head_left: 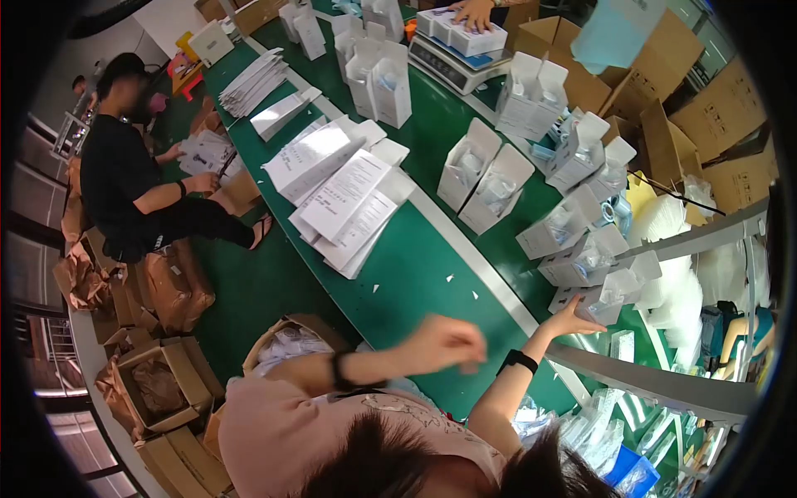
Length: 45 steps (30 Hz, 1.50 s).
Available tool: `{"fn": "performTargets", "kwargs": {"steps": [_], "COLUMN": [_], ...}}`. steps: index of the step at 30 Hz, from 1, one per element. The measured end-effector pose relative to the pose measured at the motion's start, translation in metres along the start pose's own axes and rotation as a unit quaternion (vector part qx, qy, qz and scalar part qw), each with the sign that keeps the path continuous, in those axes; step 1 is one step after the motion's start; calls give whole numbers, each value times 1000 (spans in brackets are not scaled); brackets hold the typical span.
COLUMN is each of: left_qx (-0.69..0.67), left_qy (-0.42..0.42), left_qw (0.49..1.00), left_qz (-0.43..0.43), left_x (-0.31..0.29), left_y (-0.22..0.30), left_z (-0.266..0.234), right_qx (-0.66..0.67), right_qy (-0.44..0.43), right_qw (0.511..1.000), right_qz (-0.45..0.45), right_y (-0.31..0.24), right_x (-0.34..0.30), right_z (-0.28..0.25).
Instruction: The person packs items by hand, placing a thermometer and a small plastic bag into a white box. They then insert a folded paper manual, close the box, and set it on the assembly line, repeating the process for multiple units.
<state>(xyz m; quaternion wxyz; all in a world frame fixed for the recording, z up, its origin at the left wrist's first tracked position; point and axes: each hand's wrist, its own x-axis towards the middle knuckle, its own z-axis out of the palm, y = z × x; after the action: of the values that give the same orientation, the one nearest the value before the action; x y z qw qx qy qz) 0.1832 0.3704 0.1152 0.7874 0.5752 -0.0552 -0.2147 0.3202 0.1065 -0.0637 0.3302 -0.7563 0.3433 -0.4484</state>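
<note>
My right hand (575, 319) is at the near end of a row of open white boxes, its fingers against a small white carton (599, 305) with its top flap up and clear plastic-wrapped contents inside. Above the green tabletop in front of me is my left hand (448, 342), fingers bent and blurred by motion; I make out nothing in it. Flat folded white cartons (344, 199) lie in an overlapping pile beyond it. Just past the carton at my right hand stand two more open white boxes, one of them a filled carton (585, 257).
A metal rail (656, 382) crosses at right. Two open boxes (486, 178) stand mid-table. Farther back, another person's hand (473, 12) rests on boxes on a weighing scale (457, 66). A seated person (124, 174) handles papers at left. Cardboard cartons (162, 386) crowd the floor.
</note>
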Motion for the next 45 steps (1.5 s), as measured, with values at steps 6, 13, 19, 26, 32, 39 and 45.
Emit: {"fn": "performTargets", "kwargs": {"steps": [6, 13, 19, 26, 32, 39, 45], "left_qx": [230, 132, -20, -33, -59, -37, 325], "left_qy": [509, 438, 299, 225, 186, 169, 377], "left_qw": [797, 880, 937, 956, 962, 963, 861], "left_qz": [230, -131, -178, -187, -191, -207, 101], "left_x": [-71, -75, -42, -43, -39, -24, -27], "left_y": [95, -27, -41, -63, -99, -122, -50], "left_z": [-290, -547, -487, -362, -278, -231, -197], "right_qx": [152, 336, 343, 241, 158, 88, 206], "right_qy": [-289, -690, -684, -675, -635, -535, -474], "right_qw": [945, 596, 595, 665, 735, 822, 832], "right_qz": [9, 235, 245, 211, 175, 172, 202], "right_y": [-56, -192, -222, -177, -120, -97, -83], "right_x": [-129, -253, -248, -184, -145, -114, -106], "right_z": [-70, -57, -19, -85, -143, -185, -210]}}
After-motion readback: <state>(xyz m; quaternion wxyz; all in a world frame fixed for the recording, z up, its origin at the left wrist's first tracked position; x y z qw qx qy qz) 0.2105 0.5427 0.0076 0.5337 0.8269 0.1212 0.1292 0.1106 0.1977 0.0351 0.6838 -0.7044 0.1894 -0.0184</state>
